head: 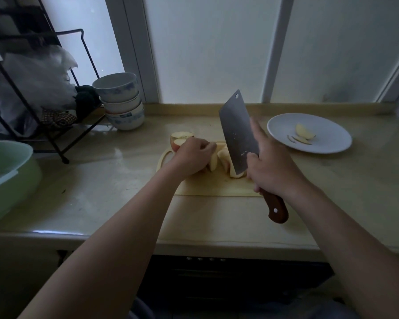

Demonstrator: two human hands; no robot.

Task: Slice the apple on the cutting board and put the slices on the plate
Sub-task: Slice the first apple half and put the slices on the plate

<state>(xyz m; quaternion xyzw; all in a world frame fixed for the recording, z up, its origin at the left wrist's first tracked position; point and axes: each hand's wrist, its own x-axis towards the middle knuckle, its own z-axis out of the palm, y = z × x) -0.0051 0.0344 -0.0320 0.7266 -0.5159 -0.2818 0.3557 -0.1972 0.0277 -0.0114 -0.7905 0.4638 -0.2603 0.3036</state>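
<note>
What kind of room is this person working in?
Most likely a home kitchen: a worktop under frosted windows, stacked bowls near the wall, and a cleaver among apple pieces on a cutting board.

No readable text anywhere, far as I can tell; the stacked bowls [121, 104] off left of the left hand [191, 155] have blue markings, too blurry to read; the cleaver [236, 132] in the right hand [272, 171] is too dim to show any stamp
</note>
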